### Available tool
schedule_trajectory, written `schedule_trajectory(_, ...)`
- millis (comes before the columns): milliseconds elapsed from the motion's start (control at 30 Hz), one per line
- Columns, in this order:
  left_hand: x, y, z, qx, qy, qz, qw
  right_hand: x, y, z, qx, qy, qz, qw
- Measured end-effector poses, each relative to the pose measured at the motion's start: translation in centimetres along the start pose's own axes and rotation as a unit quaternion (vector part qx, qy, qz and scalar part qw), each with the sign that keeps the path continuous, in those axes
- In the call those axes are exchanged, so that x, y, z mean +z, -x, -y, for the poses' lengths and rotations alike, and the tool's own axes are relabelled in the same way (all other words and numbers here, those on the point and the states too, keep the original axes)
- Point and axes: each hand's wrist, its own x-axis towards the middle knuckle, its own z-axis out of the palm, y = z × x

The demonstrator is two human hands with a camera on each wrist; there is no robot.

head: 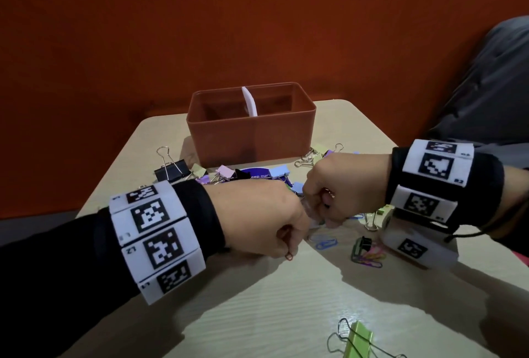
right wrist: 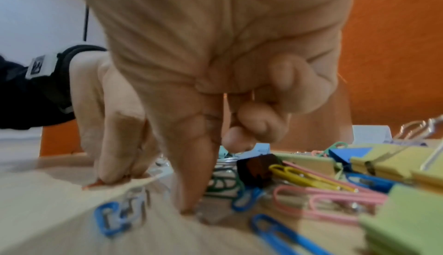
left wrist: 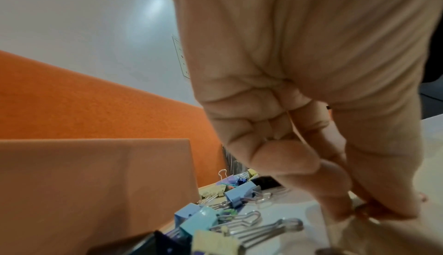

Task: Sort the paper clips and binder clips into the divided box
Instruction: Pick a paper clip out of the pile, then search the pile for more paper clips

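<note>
The orange-brown divided box (head: 252,140) with a white divider (head: 250,101) stands at the back of the table; I cannot see anything inside it. Mixed pastel binder clips (head: 224,171) lie in front of it. Blue paper clips (head: 325,241) and a bunch of coloured paper clips (head: 372,257) lie near my hands. My left hand (head: 300,224) and right hand (head: 320,211) meet at the table's middle, both curled and pinching a small clear plastic wrapper (head: 313,218). In the right wrist view my right thumb (right wrist: 189,202) presses down beside blue paper clips (right wrist: 112,219).
A big black binder clip (head: 171,170) lies at the left of the pile, a green one (head: 359,339) near the front edge. A purple printed disc (head: 256,173) sits under the clips. An orange wall rises behind; someone's grey-clad leg (head: 486,85) is at the right.
</note>
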Motion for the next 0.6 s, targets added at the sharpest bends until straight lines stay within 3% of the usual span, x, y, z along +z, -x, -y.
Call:
schedule_trajectory(233, 0.0, -0.2, -0.3, -0.038, 0.021, 0.000, 0.999, -1.5, 1.5, -2.2, 0.004, -0.199, -0.085, 0.976)
schedule_trajectory(400, -0.1, -0.4, -0.3, -0.073, 0.063, 0.009, 0.995, -0.7, 1.8, -3.2, 0.048, -0.124, -0.079, 0.988)
schedule_trajectory(600, 0.0, -0.8, -0.7, -0.093, 0.050, 0.027, 0.994, -0.5, 2.9, -3.6, 0.059, -0.120, -0.064, 0.989)
